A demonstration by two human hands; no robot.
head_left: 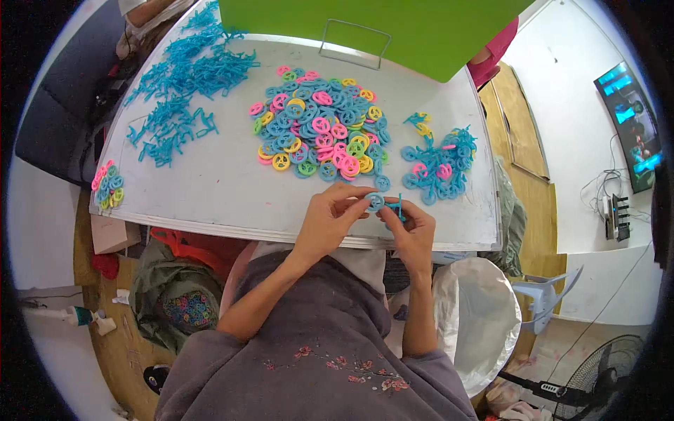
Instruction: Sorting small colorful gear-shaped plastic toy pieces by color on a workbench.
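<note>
Near the front edge of the white table, my left hand (328,219) pinches a small blue spoked plastic wheel (376,203) between thumb and fingers. Close beside it, my right hand (414,237) is closed on a blue branched plastic piece (395,208), whose thin end sticks up past the fingertips. Wheel and piece are side by side; whether they touch, I cannot tell. Just beyond my hands spreads a large heap of wheels (321,126) in blue, pink, yellow and green. To the right lies a smaller pile of blue pieces with wheels (442,167).
Loose blue branched pieces (189,70) cover the table's far left, and a few wheels (107,186) sit at its left corner. A green board (372,28) stands at the back. Below are a sack of wheels (151,295), a silvery bag (484,316) and a fan (607,379).
</note>
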